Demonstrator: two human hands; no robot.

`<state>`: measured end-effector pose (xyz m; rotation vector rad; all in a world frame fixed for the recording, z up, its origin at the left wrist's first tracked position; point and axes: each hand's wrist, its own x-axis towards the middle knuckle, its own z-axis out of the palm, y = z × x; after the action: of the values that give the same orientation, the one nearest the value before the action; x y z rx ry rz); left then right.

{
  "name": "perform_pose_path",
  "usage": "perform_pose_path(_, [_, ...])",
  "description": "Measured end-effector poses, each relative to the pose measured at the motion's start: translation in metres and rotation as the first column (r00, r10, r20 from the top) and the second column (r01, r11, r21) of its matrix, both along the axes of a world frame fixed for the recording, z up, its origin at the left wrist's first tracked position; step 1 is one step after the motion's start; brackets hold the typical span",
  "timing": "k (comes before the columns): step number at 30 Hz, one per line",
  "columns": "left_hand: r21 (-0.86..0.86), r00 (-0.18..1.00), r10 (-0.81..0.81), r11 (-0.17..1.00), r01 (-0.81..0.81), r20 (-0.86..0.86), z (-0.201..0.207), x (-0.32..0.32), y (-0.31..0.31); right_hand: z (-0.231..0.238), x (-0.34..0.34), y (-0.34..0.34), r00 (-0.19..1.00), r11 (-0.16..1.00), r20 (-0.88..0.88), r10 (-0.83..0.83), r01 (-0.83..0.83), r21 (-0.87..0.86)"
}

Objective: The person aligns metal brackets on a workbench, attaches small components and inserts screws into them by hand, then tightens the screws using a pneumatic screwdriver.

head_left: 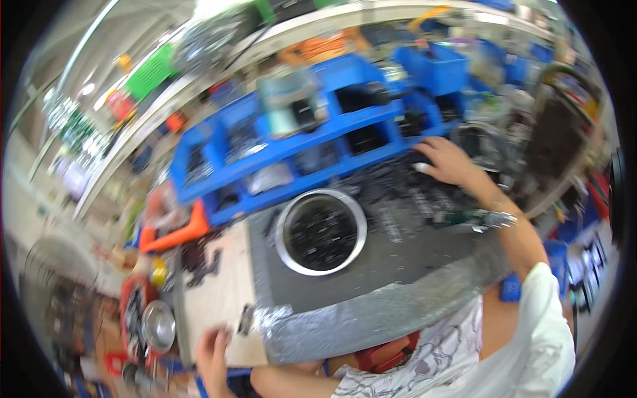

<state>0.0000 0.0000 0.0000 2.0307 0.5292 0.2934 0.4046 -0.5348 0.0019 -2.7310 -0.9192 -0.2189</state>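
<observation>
Loose white short sleeve [547,318], hem near right elbow [533,260]. Pale garment [431,361] printed with dark looping lines, over lap. Small white covering [421,168] on one fingertip of right hand [451,162].

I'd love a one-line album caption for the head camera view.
Right hand near blue bins, left hand at a pale board, and a metal bowl of dark pieces between them.

A small dark part [246,320] with a shiny patch lies slanted on the pale board [215,295], near its right edge. Black pieces [371,182] lie loose and jumbled on the grey mat [371,275], beside the blue bins [312,142], their outlines blurred.
</observation>
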Motion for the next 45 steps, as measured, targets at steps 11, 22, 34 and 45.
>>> perform_pose_path(11, [0.761,0.794,0.602,0.554,-0.336,-0.088,-0.042,0.146,0.144,-0.011,-0.041,0.017,0.988,0.991,0.101,0.112,-0.119,0.064])
perform_pose_path(22, [0.763,0.968,0.211,0.646,-0.035,-0.134,-0.044,0.129,0.079,0.016,-0.050,0.000,0.999,0.972,-0.045,0.013,-0.002,0.237])
perform_pose_path(34, [0.783,0.883,0.438,0.603,-0.152,-0.166,-0.072,0.172,0.185,-0.018,-0.049,0.007,0.999,0.994,-0.047,0.016,-0.011,0.108])
perform_pose_path(45, [0.598,0.983,-0.165,0.780,0.183,-0.085,-0.027,0.130,0.058,-0.057,-0.046,-0.046,0.940,0.926,0.208,0.271,-0.314,0.210])
